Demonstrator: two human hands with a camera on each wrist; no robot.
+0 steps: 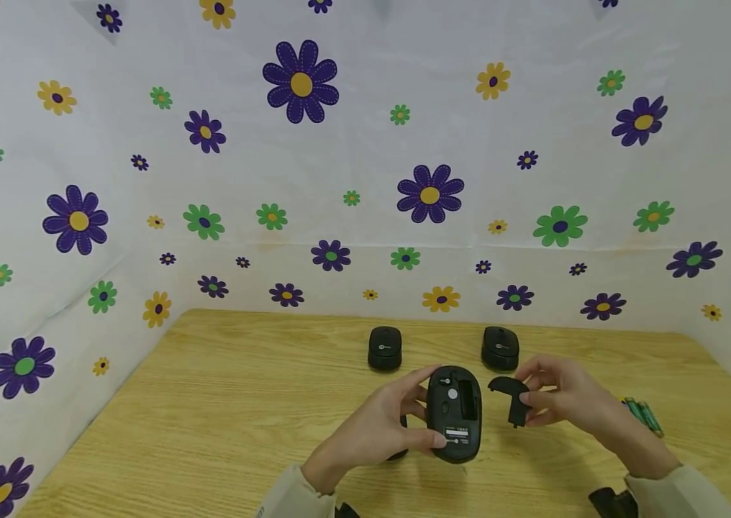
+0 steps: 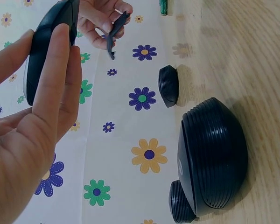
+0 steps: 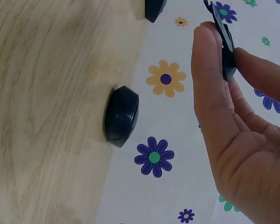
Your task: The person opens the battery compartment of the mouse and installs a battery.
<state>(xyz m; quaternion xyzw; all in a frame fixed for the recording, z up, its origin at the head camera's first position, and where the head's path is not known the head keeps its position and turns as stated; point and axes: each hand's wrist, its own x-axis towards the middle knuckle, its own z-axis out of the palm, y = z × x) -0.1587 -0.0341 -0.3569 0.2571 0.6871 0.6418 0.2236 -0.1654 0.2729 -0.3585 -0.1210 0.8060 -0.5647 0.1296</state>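
My left hand (image 1: 383, 417) grips a black computer mouse (image 1: 454, 415) by its sides, its underside turned toward the head camera. On that underside the long battery slot is uncovered and looks dark inside. To the right, my right hand (image 1: 562, 396) pinches a black battery cover (image 1: 516, 397) between thumb and fingers, a short way from the mouse. The left wrist view shows the held mouse (image 2: 49, 44) edge-on, with the cover (image 2: 115, 32) beyond it. In the right wrist view the thin cover (image 3: 226, 51) sits between thumb and fingertips.
Two black mice, one left (image 1: 385, 348) and one right (image 1: 500, 348), stand at the back of the wooden table (image 1: 242, 403). Another dark mouse (image 1: 399, 455) is partly hidden behind my left hand. Several green batteries (image 1: 645, 416) lie by my right forearm. A flowered cloth (image 1: 352, 158) hangs behind.
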